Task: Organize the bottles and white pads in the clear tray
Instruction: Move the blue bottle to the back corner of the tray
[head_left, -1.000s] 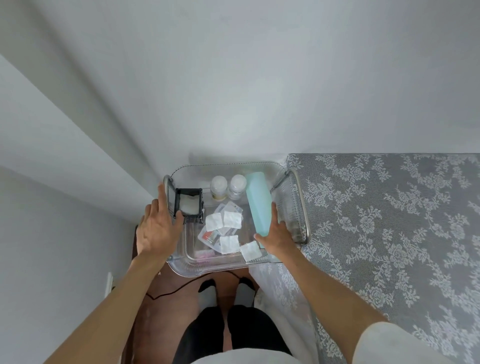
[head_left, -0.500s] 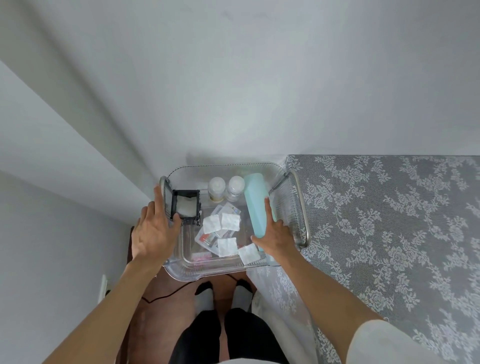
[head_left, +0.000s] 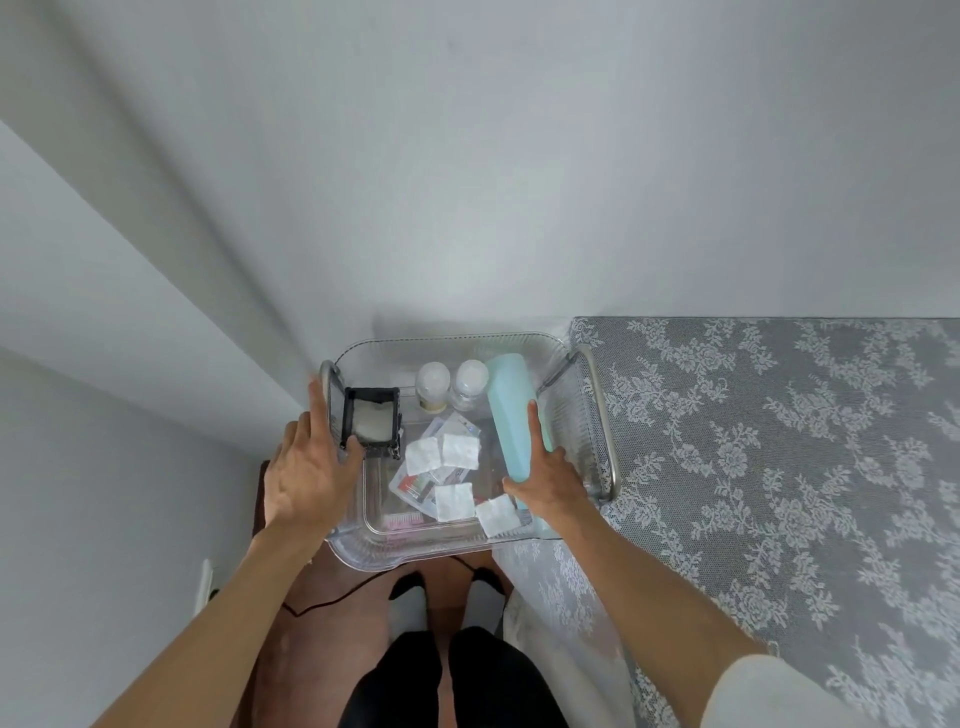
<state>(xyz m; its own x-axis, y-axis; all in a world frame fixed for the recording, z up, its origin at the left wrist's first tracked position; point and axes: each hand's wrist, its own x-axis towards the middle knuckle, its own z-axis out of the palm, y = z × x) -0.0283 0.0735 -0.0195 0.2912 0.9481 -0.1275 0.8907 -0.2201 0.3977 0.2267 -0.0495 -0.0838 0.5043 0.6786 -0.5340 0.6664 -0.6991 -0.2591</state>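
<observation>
A clear tray with metal handles sits before me against the wall. Inside, two small white-capped bottles stand at the back. A tall teal bottle lies along the right side. Several white square pads lie loose on the tray floor over some flat packets. A black open-frame box stands at the left. My left hand grips the tray's left wall, thumb touching the black box. My right hand holds the teal bottle's near end, index finger stretched along it.
A grey floral-lace covered surface spreads to the right of the tray. Plain walls close in behind and to the left. Below the tray I see my legs, socked feet and a brown floor with a dark cable.
The view has shifted slightly. My left hand slid a little further along the tray's left wall; my right hand keeps its hold on the teal bottle.
</observation>
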